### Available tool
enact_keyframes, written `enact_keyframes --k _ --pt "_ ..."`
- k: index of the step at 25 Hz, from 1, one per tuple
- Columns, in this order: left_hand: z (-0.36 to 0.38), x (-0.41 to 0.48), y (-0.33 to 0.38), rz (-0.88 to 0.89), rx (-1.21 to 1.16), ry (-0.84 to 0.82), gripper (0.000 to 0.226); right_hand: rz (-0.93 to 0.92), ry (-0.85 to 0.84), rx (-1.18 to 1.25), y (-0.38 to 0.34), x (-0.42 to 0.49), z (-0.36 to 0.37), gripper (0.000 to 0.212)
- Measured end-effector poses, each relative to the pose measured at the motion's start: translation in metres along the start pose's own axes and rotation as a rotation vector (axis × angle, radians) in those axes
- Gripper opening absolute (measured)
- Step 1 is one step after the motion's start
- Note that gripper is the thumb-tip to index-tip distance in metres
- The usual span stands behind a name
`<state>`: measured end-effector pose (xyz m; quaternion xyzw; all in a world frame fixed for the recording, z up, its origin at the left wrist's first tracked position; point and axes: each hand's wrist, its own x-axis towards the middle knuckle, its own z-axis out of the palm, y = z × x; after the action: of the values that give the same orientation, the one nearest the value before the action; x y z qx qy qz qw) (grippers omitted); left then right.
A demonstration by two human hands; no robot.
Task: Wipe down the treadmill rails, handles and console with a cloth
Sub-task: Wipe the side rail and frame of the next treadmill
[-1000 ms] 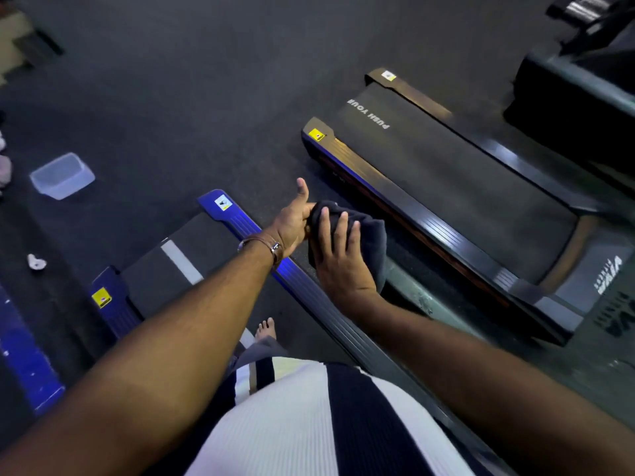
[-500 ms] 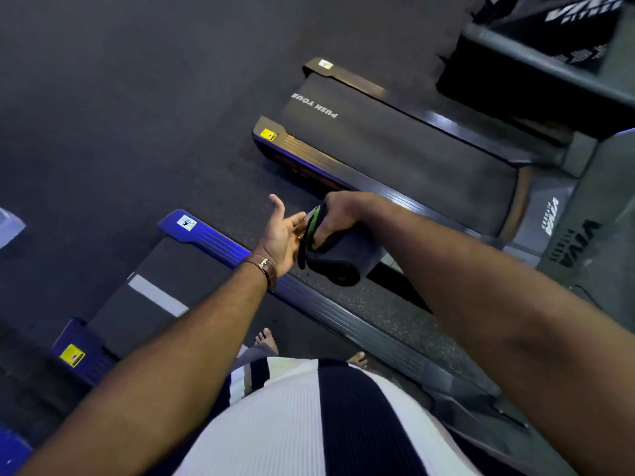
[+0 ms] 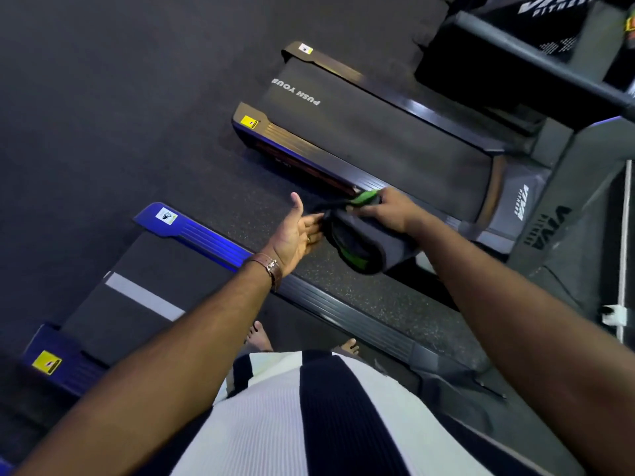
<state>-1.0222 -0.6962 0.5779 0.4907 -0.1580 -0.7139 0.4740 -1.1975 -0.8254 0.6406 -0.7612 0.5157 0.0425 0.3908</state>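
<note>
The right hand (image 3: 386, 209) curls its fingers and thumb round the top of a dark cloth (image 3: 367, 247) with green edging, which hangs folded beneath it. The left hand (image 3: 295, 233) lies flat and open just beside it, palm up and thumb raised, its fingertips touching the edge of the cloth. A ring shows on one finger, and a brown-strapped watch (image 3: 269, 266) sits on the left wrist.

Under both hands runs a strip of speckled floor (image 3: 360, 297) between two treadmills. Below the left hand lies the near rail (image 3: 206, 239), lit blue. Its near belt (image 3: 144, 300) is dark with a white stripe and lies past the left forearm. Just beyond the right hand's knuckles runs the far rail (image 3: 309, 156), beside the far belt (image 3: 395, 146) printed "PUSH YOUR". Further out from the right hand, a dark handle bar (image 3: 536, 53) crosses the upper corner. Behind the wrists, closest to the wearer, are a striped shirt (image 3: 275, 424) and bare feet (image 3: 257, 338).
</note>
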Motion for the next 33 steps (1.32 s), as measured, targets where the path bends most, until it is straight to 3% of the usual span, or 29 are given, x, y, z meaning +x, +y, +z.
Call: enact_keyframes --k 4,7,8,10,13,15,18,20,23,25,27,30,33 --pt "0.002 -0.003 0.000 0.005 -0.005 -0.026 0.088 0.266 0.010 -0.124 -0.032 0.034 0.009 0.051" --pt "-0.002 0.000 0.003 -0.012 0.029 -0.060 0.089 0.239 0.025 -0.164 -0.029 0.003 0.015 0.095" --pt "-0.002 0.001 0.004 -0.015 0.056 -0.078 0.090 0.213 0.012 -0.173 -0.025 -0.007 0.017 0.100" --pt "-0.003 0.000 0.005 -0.014 0.118 -0.074 0.086 0.238 -0.065 -0.116 -0.024 -0.012 0.009 0.089" --pt "-0.004 0.000 0.005 -0.019 0.187 -0.066 0.076 0.289 -0.291 0.120 -0.043 0.000 -0.004 0.049" --pt "-0.004 0.000 0.007 -0.041 0.239 -0.072 0.080 0.292 -0.340 0.269 -0.052 0.005 -0.005 0.027" --pt "-0.002 0.000 0.007 -0.056 0.264 -0.055 0.086 0.284 -0.415 0.420 -0.051 0.010 0.002 0.029" --pt "0.001 -0.001 0.005 -0.029 0.230 -0.048 0.081 0.235 -0.318 0.275 -0.036 0.006 0.004 0.042" --pt "0.002 -0.001 0.006 -0.019 0.207 -0.069 0.085 0.076 -0.014 -0.257 -0.013 -0.007 0.015 0.077" --pt "0.003 -0.001 0.008 -0.019 0.179 -0.028 0.088 0.171 0.164 -0.376 -0.025 -0.016 0.025 0.090" --pt "0.004 0.000 0.010 -0.004 0.088 -0.038 0.087 0.169 0.288 -0.466 -0.044 -0.017 0.038 0.084" --pt "0.003 -0.003 0.013 0.014 0.025 -0.086 0.086 -0.105 0.433 -0.701 -0.038 -0.035 0.072 0.072" --pt "-0.001 0.000 0.013 -0.016 0.106 -0.039 0.092 -0.343 0.622 -0.848 0.014 -0.063 0.096 0.058"
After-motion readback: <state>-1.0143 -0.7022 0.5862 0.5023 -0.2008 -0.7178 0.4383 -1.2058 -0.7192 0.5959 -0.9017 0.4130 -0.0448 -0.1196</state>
